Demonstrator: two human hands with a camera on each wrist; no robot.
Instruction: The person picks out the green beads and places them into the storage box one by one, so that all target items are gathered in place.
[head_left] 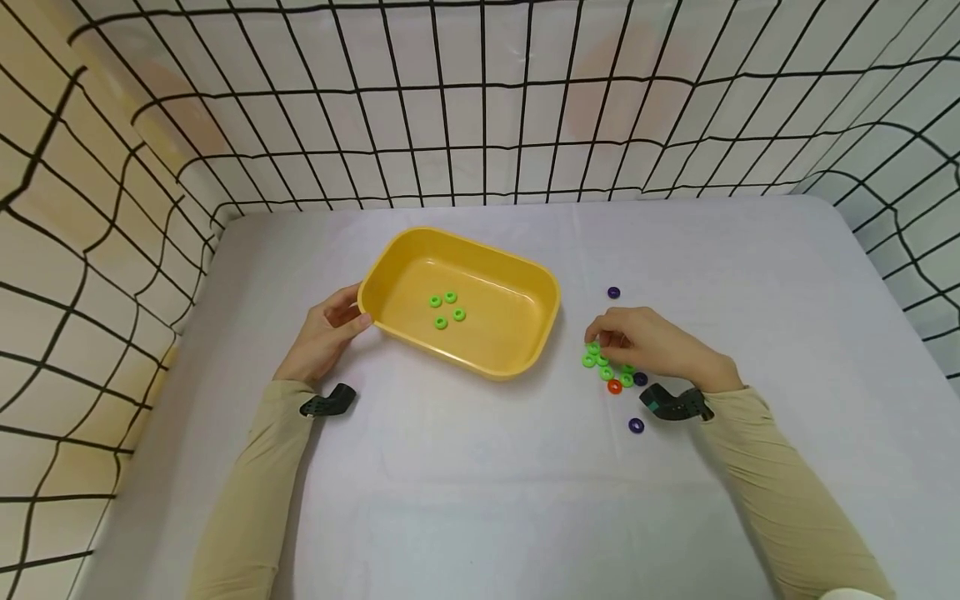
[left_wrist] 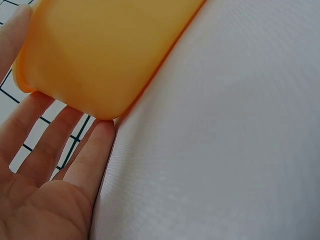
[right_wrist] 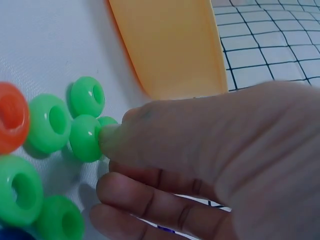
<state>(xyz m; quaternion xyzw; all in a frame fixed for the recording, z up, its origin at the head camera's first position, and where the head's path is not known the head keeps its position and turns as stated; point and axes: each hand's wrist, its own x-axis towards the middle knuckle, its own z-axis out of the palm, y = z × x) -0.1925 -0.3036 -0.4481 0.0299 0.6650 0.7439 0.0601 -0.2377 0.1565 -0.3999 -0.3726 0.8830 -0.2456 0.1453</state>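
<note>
A yellow plastic tray (head_left: 517,354) stands on the white cloth, angled, with several green ring beads (head_left: 459,314) on its floor. At its left end my left hand (head_left: 318,337) grips the corner, thumb to the front and fingers against the outer wall (left_wrist: 75,60). To the right of the tray, my right hand (head_left: 645,340) bends over a cluster of green ring beads (head_left: 607,374). Its thumb and index finger pinch a green bead (right_wrist: 107,121), mostly hidden by the thumb. Another green bead (right_wrist: 82,142) lies against the thumb tip. The other fingers are curled.
An orange bead (head_left: 615,387) and a purple bead (head_left: 641,379) lie at the cluster's near side. Two more purple beads lie apart, one farther away (head_left: 613,292), one nearer (head_left: 636,426). Black wire grid (head_left: 483,125) fences the table's back and sides.
</note>
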